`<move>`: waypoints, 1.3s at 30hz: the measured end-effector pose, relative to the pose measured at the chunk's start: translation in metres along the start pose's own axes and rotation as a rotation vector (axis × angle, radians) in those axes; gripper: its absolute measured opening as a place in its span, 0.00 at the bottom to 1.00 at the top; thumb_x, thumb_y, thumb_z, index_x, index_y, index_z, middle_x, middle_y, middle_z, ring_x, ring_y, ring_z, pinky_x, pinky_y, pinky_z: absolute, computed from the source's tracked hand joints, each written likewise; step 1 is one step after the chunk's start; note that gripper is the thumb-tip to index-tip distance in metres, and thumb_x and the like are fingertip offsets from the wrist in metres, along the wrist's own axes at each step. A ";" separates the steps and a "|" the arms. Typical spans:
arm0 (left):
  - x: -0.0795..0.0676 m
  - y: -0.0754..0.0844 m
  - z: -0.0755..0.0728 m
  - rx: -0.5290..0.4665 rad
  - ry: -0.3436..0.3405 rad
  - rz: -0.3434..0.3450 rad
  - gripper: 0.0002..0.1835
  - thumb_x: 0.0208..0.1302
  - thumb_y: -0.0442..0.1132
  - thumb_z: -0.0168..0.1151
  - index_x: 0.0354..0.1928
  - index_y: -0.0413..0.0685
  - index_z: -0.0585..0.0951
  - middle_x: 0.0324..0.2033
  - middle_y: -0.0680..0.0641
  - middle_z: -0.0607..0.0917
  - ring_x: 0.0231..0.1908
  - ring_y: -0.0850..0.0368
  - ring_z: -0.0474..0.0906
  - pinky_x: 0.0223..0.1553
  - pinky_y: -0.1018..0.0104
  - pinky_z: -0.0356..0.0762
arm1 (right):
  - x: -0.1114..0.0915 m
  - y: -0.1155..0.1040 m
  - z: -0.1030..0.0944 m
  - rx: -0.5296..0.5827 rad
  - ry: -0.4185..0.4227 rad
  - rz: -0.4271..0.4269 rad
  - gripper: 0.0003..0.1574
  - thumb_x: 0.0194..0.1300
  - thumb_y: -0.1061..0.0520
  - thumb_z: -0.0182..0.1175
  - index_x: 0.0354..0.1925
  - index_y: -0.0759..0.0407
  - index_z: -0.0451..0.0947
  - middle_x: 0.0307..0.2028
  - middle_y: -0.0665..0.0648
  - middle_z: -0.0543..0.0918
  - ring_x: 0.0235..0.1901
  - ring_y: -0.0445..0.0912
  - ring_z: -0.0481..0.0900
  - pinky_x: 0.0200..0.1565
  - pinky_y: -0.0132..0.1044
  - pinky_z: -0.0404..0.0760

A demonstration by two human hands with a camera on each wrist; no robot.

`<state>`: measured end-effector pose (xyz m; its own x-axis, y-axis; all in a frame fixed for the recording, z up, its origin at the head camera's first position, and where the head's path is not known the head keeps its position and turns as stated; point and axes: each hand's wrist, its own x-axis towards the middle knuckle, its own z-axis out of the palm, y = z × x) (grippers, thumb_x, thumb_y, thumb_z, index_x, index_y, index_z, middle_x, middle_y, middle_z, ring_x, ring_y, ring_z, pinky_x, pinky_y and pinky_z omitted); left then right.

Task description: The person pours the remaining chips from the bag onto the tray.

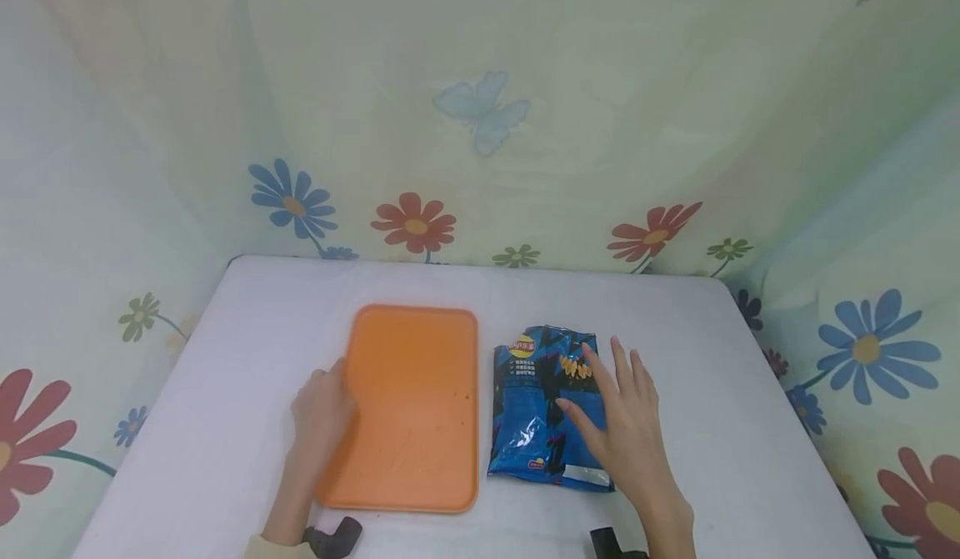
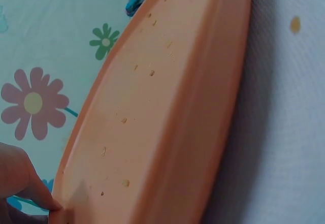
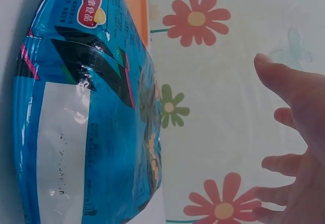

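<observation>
An orange tray (image 1: 416, 409) lies lengthwise on the white table, left of the middle. My left hand (image 1: 322, 405) grips its left rim, and the left wrist view shows a thumb and finger pinching the edge. Small crumbs (image 2: 152, 73) are scattered over the tray's surface. To the right of the tray is a blue chip bag (image 1: 521, 409) with a printed front, lying flat and slightly crumpled. My right hand (image 1: 630, 426) hovers over the bag's right side, fingers spread and holding nothing. In the right wrist view that hand is apart from the bag.
The white tablecloth (image 1: 247, 359) covers the table, whose back edge meets a flowered curtain (image 1: 480, 176). More flowered cloth hangs at both sides. A yellowish spot (image 2: 295, 25) marks the cloth beside the tray. A dark wrist mount (image 1: 333, 538) sits below the left hand.
</observation>
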<state>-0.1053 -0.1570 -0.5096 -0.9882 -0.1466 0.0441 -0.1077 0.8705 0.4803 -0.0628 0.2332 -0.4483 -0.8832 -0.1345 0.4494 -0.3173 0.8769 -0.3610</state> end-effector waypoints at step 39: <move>0.001 -0.004 -0.003 -0.063 -0.023 -0.019 0.26 0.64 0.27 0.56 0.65 0.31 0.76 0.31 0.38 0.82 0.26 0.51 0.74 0.26 0.61 0.71 | -0.042 0.018 0.030 0.429 -0.367 0.777 0.38 0.75 0.39 0.58 0.72 0.59 0.71 0.71 0.69 0.69 0.74 0.68 0.61 0.70 0.62 0.64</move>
<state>-0.1056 -0.1623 -0.5093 -0.9883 -0.1517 0.0147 -0.1204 0.8361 0.5352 -0.0416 0.2404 -0.4982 -0.9301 0.2136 -0.2987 0.3672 0.5484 -0.7512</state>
